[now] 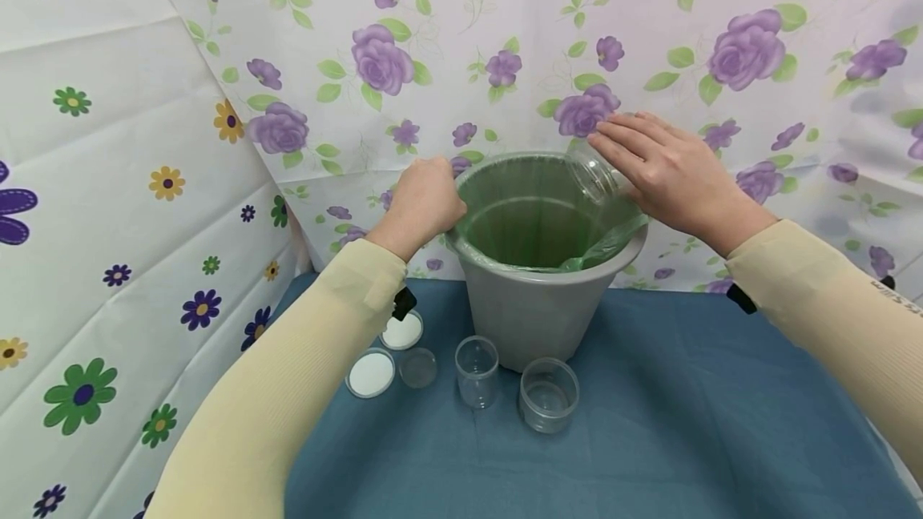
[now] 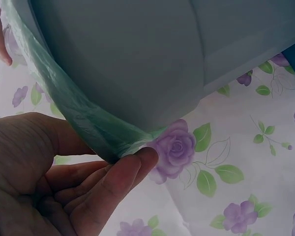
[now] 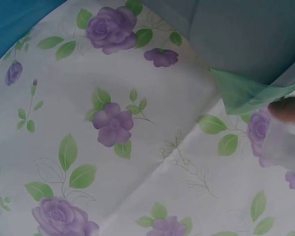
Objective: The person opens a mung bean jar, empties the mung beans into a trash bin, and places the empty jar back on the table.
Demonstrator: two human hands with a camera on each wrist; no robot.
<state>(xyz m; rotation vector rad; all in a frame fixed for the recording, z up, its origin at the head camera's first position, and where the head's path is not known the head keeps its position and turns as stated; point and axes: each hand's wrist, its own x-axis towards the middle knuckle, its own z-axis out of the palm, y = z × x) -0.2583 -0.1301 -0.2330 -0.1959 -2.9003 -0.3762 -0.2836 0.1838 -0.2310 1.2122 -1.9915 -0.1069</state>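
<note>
A grey bucket [image 1: 537,315] stands at the back of the table, lined with a thin green plastic bag [image 1: 497,223] whose edge is folded over the rim. At the rim's left side my left hand [image 1: 427,203] pinches the bag's edge between thumb and fingers, as the left wrist view shows. My right hand [image 1: 667,170] holds a clear plastic jar [image 1: 597,175], tilted over the bucket's right rim. Only a blurred corner of that jar and a fingertip [image 3: 287,109] appear in the right wrist view. Whether anything is inside the jar I cannot tell.
In front of the bucket stand a taller clear jar [image 1: 477,375] and a wider clear jar [image 1: 550,396]. Two white round lids [image 1: 370,374] and a clear lid [image 1: 418,368] lie to their left. Flowered cloth [image 1: 433,14] hangs behind the blue-covered table [image 1: 649,423].
</note>
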